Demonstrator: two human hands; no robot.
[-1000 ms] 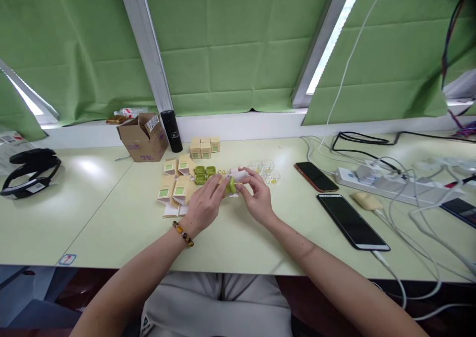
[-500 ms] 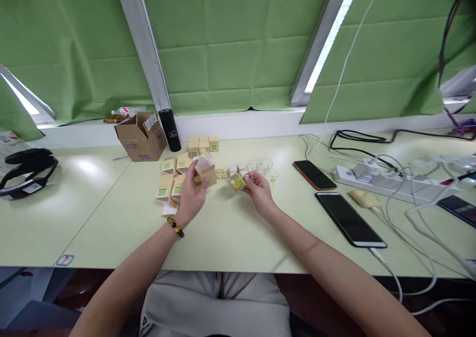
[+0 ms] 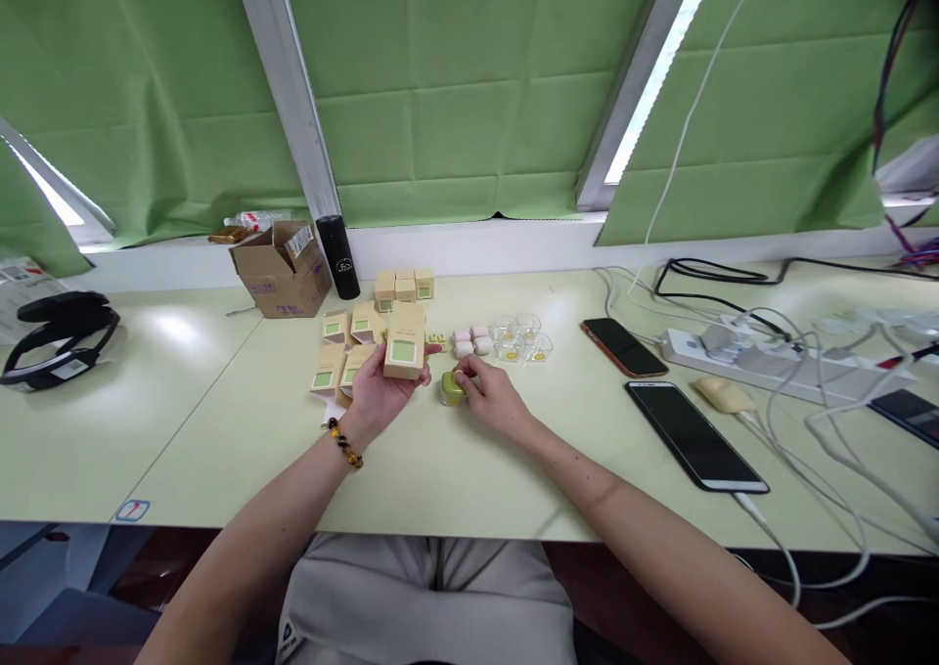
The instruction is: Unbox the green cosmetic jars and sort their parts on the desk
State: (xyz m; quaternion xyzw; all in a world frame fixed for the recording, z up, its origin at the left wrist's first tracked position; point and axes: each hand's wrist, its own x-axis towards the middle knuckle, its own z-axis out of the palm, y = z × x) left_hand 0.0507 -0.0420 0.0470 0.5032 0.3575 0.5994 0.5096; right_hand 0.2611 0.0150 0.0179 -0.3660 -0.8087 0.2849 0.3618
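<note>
My left hand (image 3: 376, 393) is wrapped round a small tan cardboard box (image 3: 405, 342), its green-and-white label facing me. Down on the table, my right hand (image 3: 493, 397) pinches the top of a small clear container with a green lid (image 3: 449, 389). Several opened tan boxes (image 3: 324, 366) stand beside and behind my left hand. Just beyond my right hand are several pale pink cylinders (image 3: 462, 349), clear plastic cups (image 3: 538, 350) and small yellow pieces (image 3: 437, 338), partly hidden behind the held box.
At the back stand closed tan boxes (image 3: 405, 288), a black cylinder (image 3: 337, 257) and a brown carton (image 3: 283, 279). A headset (image 3: 63, 342) lies far left. To the right are two phones (image 3: 693, 436) (image 3: 622, 346), a power strip (image 3: 778, 364) and tangled white cables.
My left hand has turned the box so its label faces me. My right hand has moved down and slightly left, bringing the green-lidded container to the table.
</note>
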